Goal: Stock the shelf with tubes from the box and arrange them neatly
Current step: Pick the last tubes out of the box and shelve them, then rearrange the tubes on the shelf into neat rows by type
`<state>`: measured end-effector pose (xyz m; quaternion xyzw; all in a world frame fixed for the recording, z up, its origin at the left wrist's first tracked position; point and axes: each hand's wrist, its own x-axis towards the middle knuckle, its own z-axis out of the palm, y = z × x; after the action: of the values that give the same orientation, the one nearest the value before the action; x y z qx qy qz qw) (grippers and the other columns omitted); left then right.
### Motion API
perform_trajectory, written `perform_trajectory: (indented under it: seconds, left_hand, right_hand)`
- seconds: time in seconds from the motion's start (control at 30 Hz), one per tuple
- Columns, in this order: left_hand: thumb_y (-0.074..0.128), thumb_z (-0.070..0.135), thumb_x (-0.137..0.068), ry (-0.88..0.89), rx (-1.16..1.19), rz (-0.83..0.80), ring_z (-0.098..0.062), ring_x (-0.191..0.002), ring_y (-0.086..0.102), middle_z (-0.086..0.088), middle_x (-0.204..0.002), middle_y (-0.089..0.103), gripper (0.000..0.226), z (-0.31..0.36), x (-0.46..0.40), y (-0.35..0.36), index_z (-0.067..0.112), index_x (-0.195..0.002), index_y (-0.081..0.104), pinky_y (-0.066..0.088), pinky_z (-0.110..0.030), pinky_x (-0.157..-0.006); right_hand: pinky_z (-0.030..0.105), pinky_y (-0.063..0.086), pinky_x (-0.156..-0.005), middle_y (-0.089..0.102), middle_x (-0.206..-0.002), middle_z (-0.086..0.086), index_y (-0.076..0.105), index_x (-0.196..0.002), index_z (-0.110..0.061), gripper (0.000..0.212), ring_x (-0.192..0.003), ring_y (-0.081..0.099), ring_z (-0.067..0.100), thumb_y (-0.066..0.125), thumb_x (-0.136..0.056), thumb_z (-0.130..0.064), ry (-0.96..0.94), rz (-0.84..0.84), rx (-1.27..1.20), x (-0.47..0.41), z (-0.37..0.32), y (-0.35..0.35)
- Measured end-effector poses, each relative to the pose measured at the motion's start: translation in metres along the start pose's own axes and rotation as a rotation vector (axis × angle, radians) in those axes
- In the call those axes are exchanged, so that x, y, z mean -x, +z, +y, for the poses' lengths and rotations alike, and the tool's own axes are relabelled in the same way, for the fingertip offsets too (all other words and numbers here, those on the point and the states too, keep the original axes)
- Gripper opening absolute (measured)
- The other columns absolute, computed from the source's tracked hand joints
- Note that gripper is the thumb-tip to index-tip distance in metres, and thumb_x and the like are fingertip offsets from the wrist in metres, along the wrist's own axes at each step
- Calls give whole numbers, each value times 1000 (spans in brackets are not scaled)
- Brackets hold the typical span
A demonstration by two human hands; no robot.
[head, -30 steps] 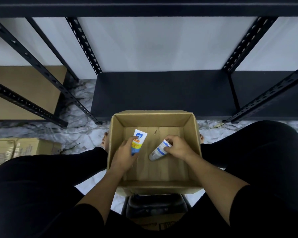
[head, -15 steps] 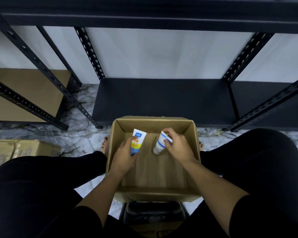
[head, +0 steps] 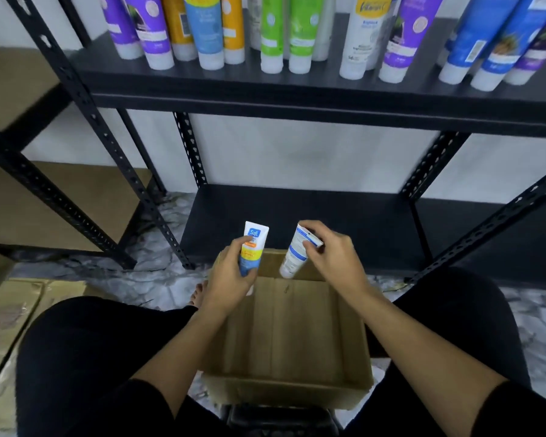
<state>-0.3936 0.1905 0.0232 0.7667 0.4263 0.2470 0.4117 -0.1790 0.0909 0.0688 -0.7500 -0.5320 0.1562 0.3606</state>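
I have lifted both tubes up out of the cardboard box [head: 289,326], which now looks empty. My left hand [head: 230,279] fingers wrap the yellow and blue Safi tube [head: 252,247]; my right hand [head: 331,257] fingers pinch the white tube [head: 293,253], mid-frame. Next they go on the full shelf [head: 297,89] up top.

Upper shelf [head: 297,89] carries a row of tubes [head: 278,36] standing cap-down: purple, orange, blue, green, white. Lower shelf [head: 297,216] sits dark. Box [head: 284,389] on the marbled floor [head: 158,247].
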Motion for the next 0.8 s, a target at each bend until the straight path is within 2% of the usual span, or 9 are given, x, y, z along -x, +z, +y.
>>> perform_trajectory:
  seconds: [0.17,0.3,0.43,0.53,0.63,0.73,0.8]
  left_hand:
    - [68,8,-77,66,46,84,-11,-99,62,5,-114,60,67,34,-13,-30,42,-129,46,55,-43,-85]
    - [70,9,-81,137,90,136,-9,-103,62,8,-119,59,65,69,-22,-58,42,-131,45,56,-40,-87]
    - [71,7,-83,246,136,202,-6,-103,61,13,-122,58,62,106,-30,-90,38,-130,46,56,-30,-85]
    - [72,4,-83,311,137,274,0,-101,60,13,-123,58,61,135,-34,-118,34,-130,47,52,-16,-79]
    - [72,3,-83,362,153,334,4,-101,58,19,-119,57,59,158,-40,-146,31,-130,48,49,-11,-76]
    - [72,4,-83,403,169,390,4,-104,57,14,-120,57,59,178,-49,-176,25,-132,47,47,-7,-76]
    - [72,4,-83,430,163,427,2,-103,58,11,-120,58,59,189,-56,-195,24,-133,47,47,-7,-75]
  right_hand:
    - [30,56,-68,70,-100,-8,59,-125,-28,35,-81,64,4,64,-93,-13,-92,67,-8,-21,-41,-41]
    - [32,59,-69,69,-112,0,58,-128,-27,38,-93,65,12,65,-93,-16,-135,86,23,-40,-81,-72]
    - [34,57,-70,71,-107,-3,60,-125,-31,39,-86,64,10,62,-90,-16,-219,146,44,-64,-133,-106]
    - [31,58,-73,71,-107,-6,62,-124,-29,40,-88,65,9,63,-87,-14,-310,199,28,-79,-176,-129]
    - [27,58,-66,72,-105,-3,63,-124,-30,40,-80,67,13,63,-87,-13,-368,218,26,-97,-215,-145]
    - [7,47,-66,70,-112,-5,64,-123,-29,42,-82,62,7,64,-85,-12,-422,260,39,-120,-252,-158]
    - [3,42,-62,70,-109,-6,65,-122,-28,42,-77,58,4,62,-84,-11,-447,281,54,-135,-274,-165]
